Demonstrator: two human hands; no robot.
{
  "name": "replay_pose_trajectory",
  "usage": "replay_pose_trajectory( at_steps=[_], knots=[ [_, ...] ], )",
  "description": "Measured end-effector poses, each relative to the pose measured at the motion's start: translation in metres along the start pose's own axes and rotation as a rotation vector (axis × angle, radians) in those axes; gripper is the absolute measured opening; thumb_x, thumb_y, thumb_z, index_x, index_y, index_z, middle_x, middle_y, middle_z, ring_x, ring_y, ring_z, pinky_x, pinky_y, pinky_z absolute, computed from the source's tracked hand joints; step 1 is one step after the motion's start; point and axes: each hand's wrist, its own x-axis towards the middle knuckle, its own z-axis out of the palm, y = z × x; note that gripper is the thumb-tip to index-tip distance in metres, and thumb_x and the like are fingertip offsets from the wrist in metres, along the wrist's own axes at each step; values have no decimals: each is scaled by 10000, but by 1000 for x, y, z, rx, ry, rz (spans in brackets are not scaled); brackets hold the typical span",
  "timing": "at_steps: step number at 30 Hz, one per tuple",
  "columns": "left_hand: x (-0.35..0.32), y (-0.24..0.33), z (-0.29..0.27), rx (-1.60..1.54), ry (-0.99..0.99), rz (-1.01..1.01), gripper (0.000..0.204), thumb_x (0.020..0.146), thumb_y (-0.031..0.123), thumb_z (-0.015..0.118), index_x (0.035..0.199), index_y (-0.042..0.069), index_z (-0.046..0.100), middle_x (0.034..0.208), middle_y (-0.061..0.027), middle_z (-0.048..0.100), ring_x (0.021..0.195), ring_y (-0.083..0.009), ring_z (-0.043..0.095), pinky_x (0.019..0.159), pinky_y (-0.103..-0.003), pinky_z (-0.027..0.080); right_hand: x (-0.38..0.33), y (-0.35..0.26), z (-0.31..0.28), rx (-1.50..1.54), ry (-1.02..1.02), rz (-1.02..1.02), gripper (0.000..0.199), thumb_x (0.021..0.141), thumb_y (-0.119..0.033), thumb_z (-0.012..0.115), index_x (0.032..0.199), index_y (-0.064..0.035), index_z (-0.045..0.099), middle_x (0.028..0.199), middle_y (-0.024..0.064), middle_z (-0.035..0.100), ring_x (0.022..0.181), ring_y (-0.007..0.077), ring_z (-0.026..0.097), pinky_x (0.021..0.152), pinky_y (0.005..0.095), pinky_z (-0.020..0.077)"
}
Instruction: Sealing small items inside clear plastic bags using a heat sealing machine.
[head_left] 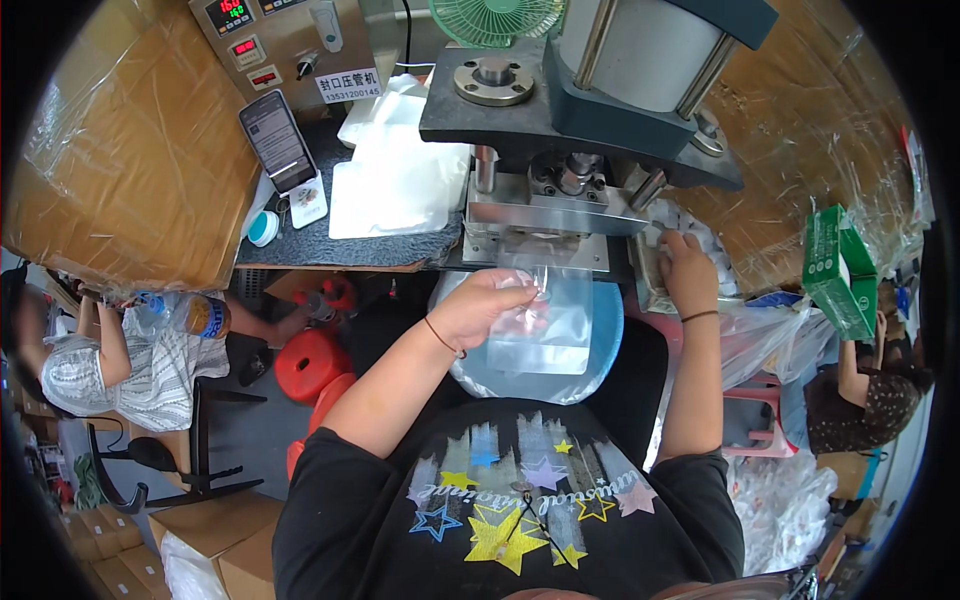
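Observation:
A clear plastic pouch (545,345) hangs from my left hand (490,305), its upper part pinched between thumb and fingers. The pouch's top edge is close to the front of the press (545,215), just under a metal guard plate; I cannot tell whether it touches the press. Below the pouch is a light-blue basin (610,320) between my legs. My right hand (690,272) dips into a metal tray (655,290) of small whitish plastic pieces (708,245) to the right of the press. Its fingers are bent together, and whatever they grip is hidden.
Left of the press, a stack of flat white pouches (390,190) lies on the dark bench, beside a propped phone (278,140) and a small round jar (264,229). Large cartons (140,150) flank both sides. A green box (840,275) is far right. Co-workers sit at both sides.

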Motion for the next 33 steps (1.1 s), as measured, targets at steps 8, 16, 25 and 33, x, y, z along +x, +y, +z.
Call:
replay_pose_trajectory(
  at_steps=[8,16,25,33],
  knots=[
    [-36,47,-86,2118,887,730,582,904,260,666,1421,69,480,1387,-227,496,1271,-410,489,1054,-497,392,-10,6,-4,184,148,-152,354,859,-39,594,1196,-141,633,1086,135,656,933,369,642,783,449,519],
    [-61,27,-82,1394,748,880,146,947,104,613,1004,-3,694,867,-126,676,845,-289,642,797,-376,495,-16,-1,-12,390,377,57,308,878,-4,620,1178,-64,656,1077,150,673,887,347,651,775,392,525],
    [-58,10,19,960,212,381,188,932,158,715,857,-14,717,782,3,662,719,-56,569,674,-228,452,-45,-113,-64,886,6,-166,195,904,-76,684,1091,-24,669,974,63,664,862,146,613,743,267,478],
    [-41,-27,35,407,-58,143,305,1012,279,615,1019,-18,686,891,-73,709,826,-156,686,793,-296,550,-30,-109,-66,818,-59,-503,130,986,-119,577,960,1,623,885,108,635,774,256,602,722,327,486]
  ],
)
